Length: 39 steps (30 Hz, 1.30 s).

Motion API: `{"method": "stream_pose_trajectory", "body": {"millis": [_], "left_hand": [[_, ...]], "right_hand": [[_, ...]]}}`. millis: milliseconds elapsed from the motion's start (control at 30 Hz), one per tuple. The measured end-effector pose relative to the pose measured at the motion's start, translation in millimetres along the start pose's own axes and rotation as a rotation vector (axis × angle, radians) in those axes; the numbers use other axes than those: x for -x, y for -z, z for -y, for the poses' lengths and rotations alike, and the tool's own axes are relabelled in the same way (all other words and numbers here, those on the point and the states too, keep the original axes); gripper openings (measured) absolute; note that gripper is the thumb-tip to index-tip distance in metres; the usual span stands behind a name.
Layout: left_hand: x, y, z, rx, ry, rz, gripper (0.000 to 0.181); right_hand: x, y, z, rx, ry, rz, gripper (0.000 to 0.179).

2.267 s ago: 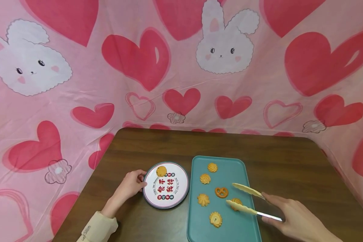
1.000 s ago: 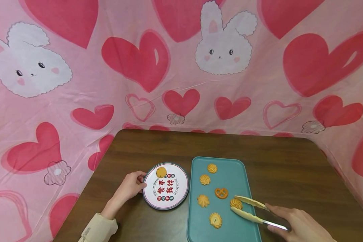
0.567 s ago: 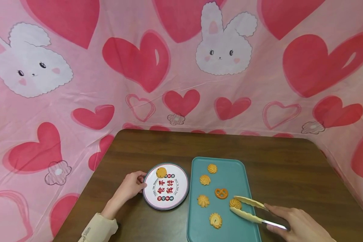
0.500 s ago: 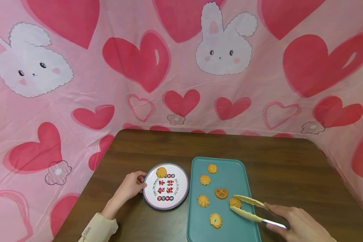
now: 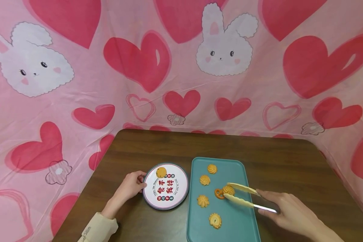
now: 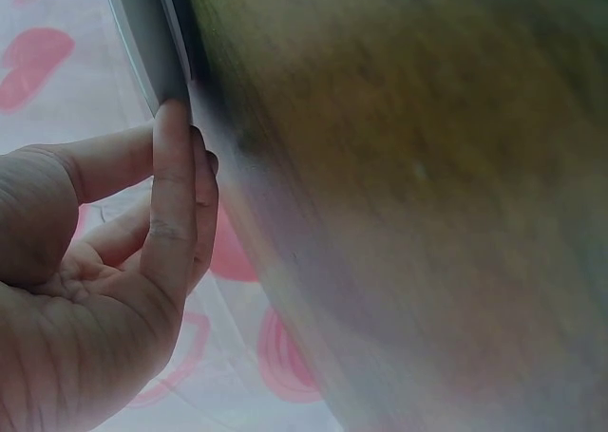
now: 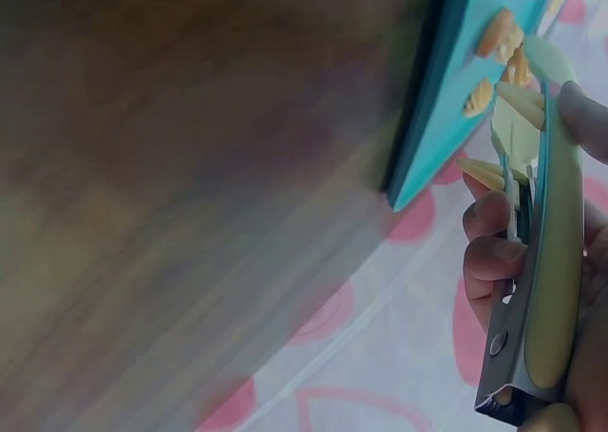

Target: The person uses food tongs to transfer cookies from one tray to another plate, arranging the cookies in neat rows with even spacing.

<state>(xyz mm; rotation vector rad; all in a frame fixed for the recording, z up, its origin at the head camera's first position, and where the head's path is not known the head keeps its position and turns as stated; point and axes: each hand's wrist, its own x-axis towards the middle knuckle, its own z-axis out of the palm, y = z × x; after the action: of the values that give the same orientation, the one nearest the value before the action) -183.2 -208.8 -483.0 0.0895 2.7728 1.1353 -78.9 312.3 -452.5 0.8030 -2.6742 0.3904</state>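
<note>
My left hand (image 5: 131,183) pinches the left rim of a white round plate (image 5: 181,188) with red lettering; a round speckled cookie (image 5: 161,172) lies on that plate. In the left wrist view, thumb and fingers meet at the plate edge (image 6: 147,57). My right hand (image 5: 290,211) grips metal tongs (image 5: 242,201) with pale yellow tips. Between those tips sits a swirl cookie (image 5: 229,190), partly covering a pretzel (image 5: 218,194) over the teal tray (image 5: 236,228). In the right wrist view, fingers and thumb wrap the handles of the tongs (image 7: 556,271).
Several other cookies lie on the tray: two swirls, one at the back (image 5: 212,168) and one nearer (image 5: 204,180), a star-shaped cookie (image 5: 203,201) and a ruffled cookie (image 5: 215,220). Tray and plate stand side by side on the brown wooden table (image 5: 284,161). A pink heart-print cloth (image 5: 181,77) hangs behind.
The tongs came around the swirl cookie at the tray's right side. They have since moved it left and away from me, to the pretzel. My left hand has stayed on the plate rim.
</note>
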Motion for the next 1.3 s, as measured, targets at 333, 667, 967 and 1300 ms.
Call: {"method": "stream_pose_trajectory", "body": {"millis": [333, 667, 967, 1300], "left_hand": [[-2.0, -1.0, -4.9, 0.007, -0.003, -0.001, 0.032], [2.0, -1.3, -1.8, -0.001, -0.013, -0.007, 0.032], [4.7, 0.5, -0.7, -0.008, -0.008, -0.016, 0.032], [3.7, 0.5, -2.9, 0.007, -0.008, -0.015, 0.032]], "right_hand": [[-30.0, -6.9, 4.4, -0.066, 0.036, 0.005, 0.051], [-61.4, -16.4, 6.4, -0.106, 0.072, 0.058, 0.051], [-91.9, -22.4, 14.7, -0.138, 0.062, 0.147, 0.055], [-123.5, -33.1, 24.7, -0.145, 0.095, 0.179, 0.053]]}}
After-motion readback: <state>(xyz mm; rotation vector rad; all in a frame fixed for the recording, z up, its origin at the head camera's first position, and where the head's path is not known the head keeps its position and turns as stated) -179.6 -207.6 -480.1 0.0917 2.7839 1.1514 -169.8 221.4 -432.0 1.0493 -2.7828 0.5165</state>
